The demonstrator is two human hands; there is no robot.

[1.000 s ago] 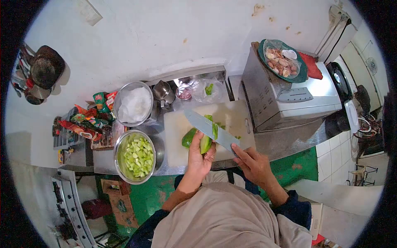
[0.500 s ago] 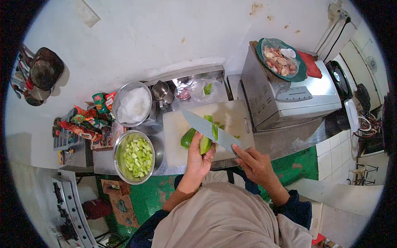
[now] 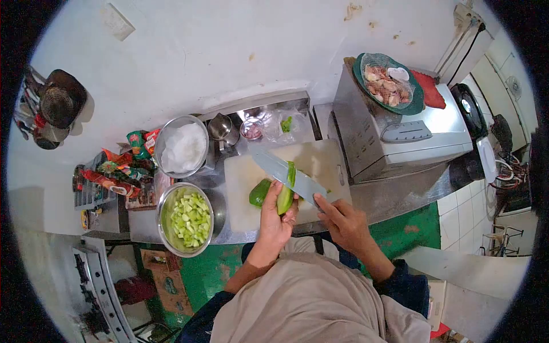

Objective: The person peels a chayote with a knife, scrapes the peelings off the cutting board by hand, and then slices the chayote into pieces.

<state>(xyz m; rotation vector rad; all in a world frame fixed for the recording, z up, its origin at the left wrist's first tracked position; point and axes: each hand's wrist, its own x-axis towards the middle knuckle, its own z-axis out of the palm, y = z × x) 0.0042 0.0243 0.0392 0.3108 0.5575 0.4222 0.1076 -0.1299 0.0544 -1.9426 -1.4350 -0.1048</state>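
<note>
Long, glossy green vegetable piece (image 3: 285,197), centre of the view, over the near half of a white rectangular cutting board (image 3: 240,214). Its long axis runs away from the person, the far end leaning slightly right. The left hand (image 3: 274,226), the nearer of the two, is closed around its near end, thumb at its left side. The right hand (image 3: 346,228), to the right, is clamped on the hidden handle of a broad grey-bladed knife (image 3: 269,163), fingers at the blade's heel. The blade crosses the piece obliquely, tip pointing far left; part of the green shows in front of it. The hands are apart. Left of the piece: a darker green vegetable chunk (image 3: 259,193) on the board. Farther left: a round steel bowl (image 3: 162,230) of pale-green cubes (image 3: 190,220).
</note>
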